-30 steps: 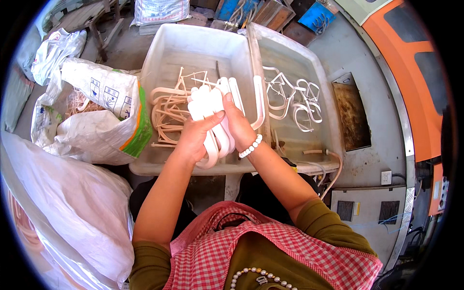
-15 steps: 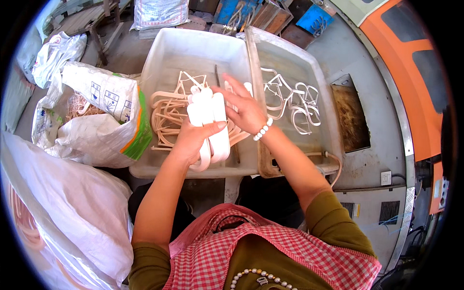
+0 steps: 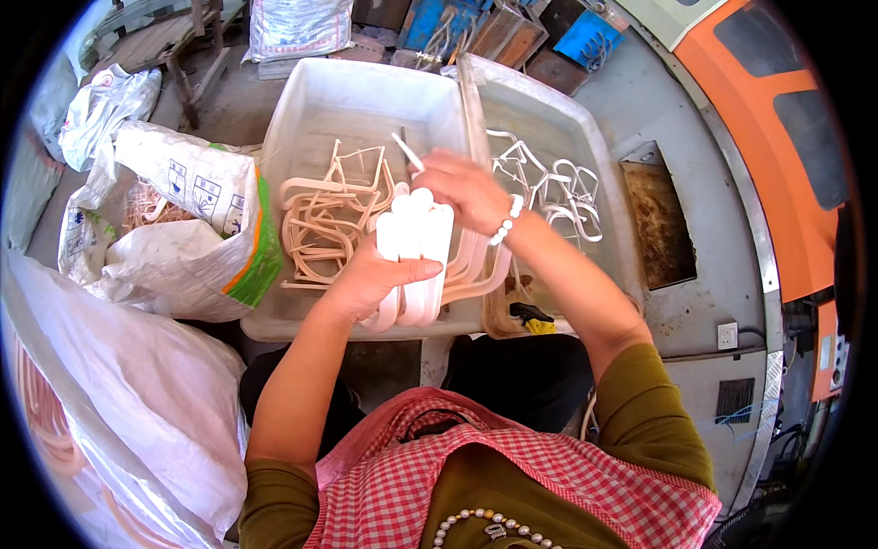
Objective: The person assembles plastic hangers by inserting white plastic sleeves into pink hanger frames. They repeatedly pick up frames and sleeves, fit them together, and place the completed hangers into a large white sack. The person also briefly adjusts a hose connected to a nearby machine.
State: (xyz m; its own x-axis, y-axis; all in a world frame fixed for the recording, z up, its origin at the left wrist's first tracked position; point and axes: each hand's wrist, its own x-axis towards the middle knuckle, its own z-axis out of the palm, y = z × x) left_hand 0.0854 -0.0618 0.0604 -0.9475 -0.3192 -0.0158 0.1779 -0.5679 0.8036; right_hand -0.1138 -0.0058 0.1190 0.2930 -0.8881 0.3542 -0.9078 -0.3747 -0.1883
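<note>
My left hand (image 3: 370, 279) grips a stack of pale pink-white curved plastic pieces (image 3: 416, 240), with the thumb across its front. The rounded ends point up and the curved lower parts hang below the hand. Just beyond the top of the stack, my right hand (image 3: 465, 188) is curled and smeared by motion. A thin white strip (image 3: 408, 152) juts from its fingers; its full shape is hidden. Behind my left hand, a tangle of peach-coloured plastic frames (image 3: 315, 215) lies in the white tub (image 3: 306, 91).
White looped plastic pieces (image 3: 572, 197) lie in the right-hand tub (image 3: 585, 123). A black-and-yellow object (image 3: 532, 317) rests at its near edge. To the left stand an open woven sack (image 3: 174, 261) of scraps and a large white bag (image 3: 137, 375). An orange machine (image 3: 777, 183) stands at the right.
My right hand has gone from stretched fingers to curled ones, with a white strip now jutting out. The stack in my left hand has shifted right. The black-and-yellow object has come into sight.
</note>
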